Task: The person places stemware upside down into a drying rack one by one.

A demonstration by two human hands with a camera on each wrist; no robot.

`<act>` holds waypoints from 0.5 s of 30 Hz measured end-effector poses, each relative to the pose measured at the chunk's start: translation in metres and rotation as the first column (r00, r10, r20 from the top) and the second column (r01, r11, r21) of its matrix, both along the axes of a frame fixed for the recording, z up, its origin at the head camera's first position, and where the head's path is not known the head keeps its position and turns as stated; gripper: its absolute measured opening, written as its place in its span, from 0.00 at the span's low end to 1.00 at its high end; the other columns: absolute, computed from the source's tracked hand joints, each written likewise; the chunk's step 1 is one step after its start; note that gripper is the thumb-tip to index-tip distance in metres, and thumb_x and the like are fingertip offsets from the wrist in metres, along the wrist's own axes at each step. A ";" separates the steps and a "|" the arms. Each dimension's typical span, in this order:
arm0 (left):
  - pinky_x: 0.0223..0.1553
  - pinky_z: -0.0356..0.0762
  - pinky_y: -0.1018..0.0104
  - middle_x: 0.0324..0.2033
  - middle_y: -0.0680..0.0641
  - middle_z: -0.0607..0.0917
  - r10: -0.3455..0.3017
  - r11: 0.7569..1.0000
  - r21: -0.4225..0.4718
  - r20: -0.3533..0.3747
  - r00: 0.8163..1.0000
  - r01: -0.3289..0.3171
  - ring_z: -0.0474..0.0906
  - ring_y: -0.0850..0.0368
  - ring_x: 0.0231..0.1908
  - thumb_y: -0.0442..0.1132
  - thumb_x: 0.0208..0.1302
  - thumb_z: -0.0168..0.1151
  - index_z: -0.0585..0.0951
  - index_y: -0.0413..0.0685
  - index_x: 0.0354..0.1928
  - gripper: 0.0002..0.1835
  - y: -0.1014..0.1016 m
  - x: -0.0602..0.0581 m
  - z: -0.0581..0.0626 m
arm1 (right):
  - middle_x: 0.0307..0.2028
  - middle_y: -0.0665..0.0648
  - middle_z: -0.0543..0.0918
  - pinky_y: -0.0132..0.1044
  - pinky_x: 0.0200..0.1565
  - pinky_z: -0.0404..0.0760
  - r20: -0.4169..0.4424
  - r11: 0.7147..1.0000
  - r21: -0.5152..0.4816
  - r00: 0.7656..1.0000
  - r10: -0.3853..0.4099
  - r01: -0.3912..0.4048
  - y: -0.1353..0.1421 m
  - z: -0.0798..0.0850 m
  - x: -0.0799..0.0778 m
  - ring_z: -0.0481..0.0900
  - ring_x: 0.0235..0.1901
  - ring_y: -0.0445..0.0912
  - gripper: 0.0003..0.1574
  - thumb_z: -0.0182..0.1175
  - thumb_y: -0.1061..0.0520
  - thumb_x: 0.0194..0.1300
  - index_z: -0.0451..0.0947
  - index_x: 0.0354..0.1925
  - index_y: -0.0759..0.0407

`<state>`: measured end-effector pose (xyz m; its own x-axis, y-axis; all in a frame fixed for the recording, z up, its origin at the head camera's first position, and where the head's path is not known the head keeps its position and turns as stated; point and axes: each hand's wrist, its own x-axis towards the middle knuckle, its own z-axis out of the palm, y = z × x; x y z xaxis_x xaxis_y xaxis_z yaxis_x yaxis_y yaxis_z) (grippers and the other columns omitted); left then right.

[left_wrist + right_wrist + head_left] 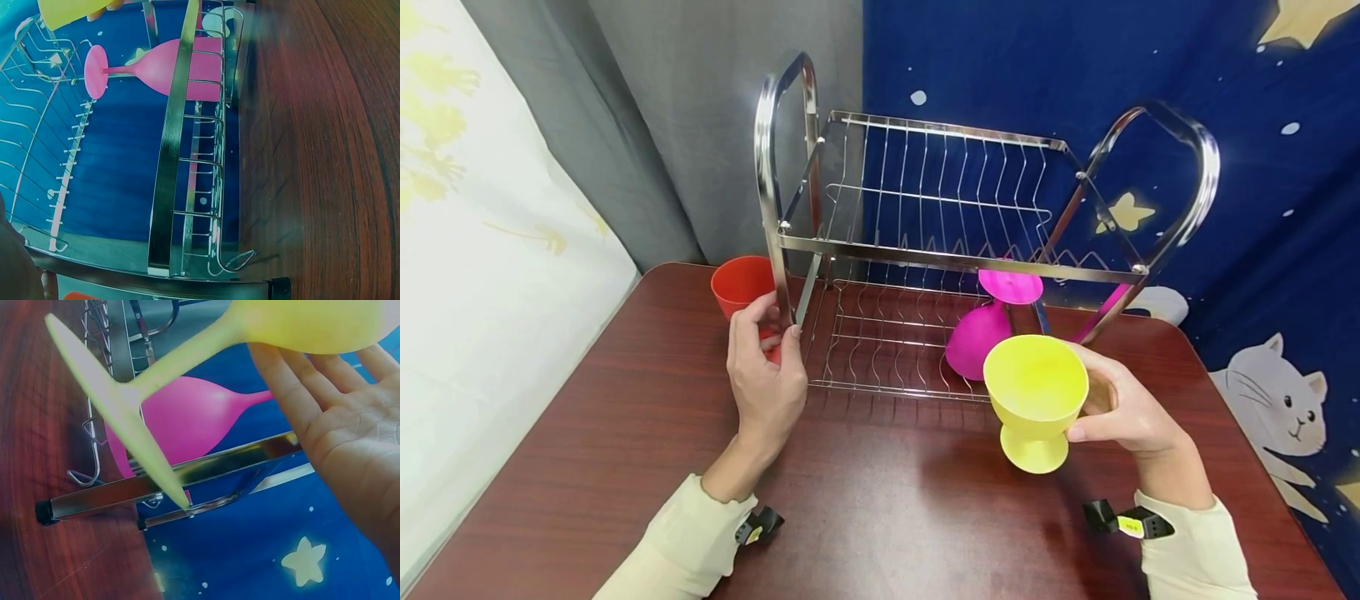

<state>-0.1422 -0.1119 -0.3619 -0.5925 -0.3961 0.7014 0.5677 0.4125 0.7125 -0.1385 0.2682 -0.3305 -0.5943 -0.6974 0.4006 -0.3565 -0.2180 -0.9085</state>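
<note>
My right hand holds a yellow goblet upright by its bowl, in front of the right end of a chrome two-tier dish rack. The right wrist view shows the goblet's stem and round foot, with fingers under the bowl. At the rack's left side, my left hand grips the front leg between thumb and fingers. A magenta goblet stands upside down on the lower shelf, toward the right, its foot up. Part of the yellow goblet overlaps the rack in the head view.
A red cup stands behind my left hand, partly hidden by it and the rack leg. Dark reddish wooden table lies under everything. Grey curtain and blue patterned cloth hang behind the table.
</note>
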 end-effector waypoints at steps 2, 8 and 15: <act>0.42 0.77 0.74 0.43 0.37 0.78 -0.001 1.000 -0.001 -0.003 1.000 0.001 0.75 0.57 0.45 0.21 0.57 0.59 0.76 0.34 0.55 0.21 0.000 0.000 0.000 | 0.58 0.65 0.76 0.44 0.55 0.79 -0.027 1.000 0.026 0.999 -0.017 0.017 -0.003 0.002 0.001 0.77 0.54 0.54 0.51 0.61 0.77 0.43 0.55 0.67 0.79; 0.42 0.77 0.74 0.43 0.38 0.78 0.003 1.000 -0.002 -0.010 1.000 -0.003 0.75 0.57 0.45 0.21 0.57 0.59 0.76 0.35 0.54 0.21 0.000 0.000 -0.001 | 0.58 0.65 0.77 0.43 0.54 0.79 -0.087 0.994 0.088 0.995 -0.055 0.062 -0.010 0.008 0.004 0.77 0.54 0.53 0.52 0.60 0.79 0.39 0.57 0.66 0.79; 0.42 0.77 0.72 0.43 0.38 0.79 0.004 1.000 0.004 -0.012 1.000 -0.004 0.75 0.57 0.45 0.22 0.57 0.60 0.76 0.35 0.54 0.21 -0.001 0.000 -0.001 | 0.58 0.65 0.77 0.40 0.57 0.77 -0.125 0.980 0.149 0.986 -0.113 0.131 -0.016 0.014 0.007 0.76 0.56 0.52 0.53 0.63 0.77 0.38 0.59 0.66 0.76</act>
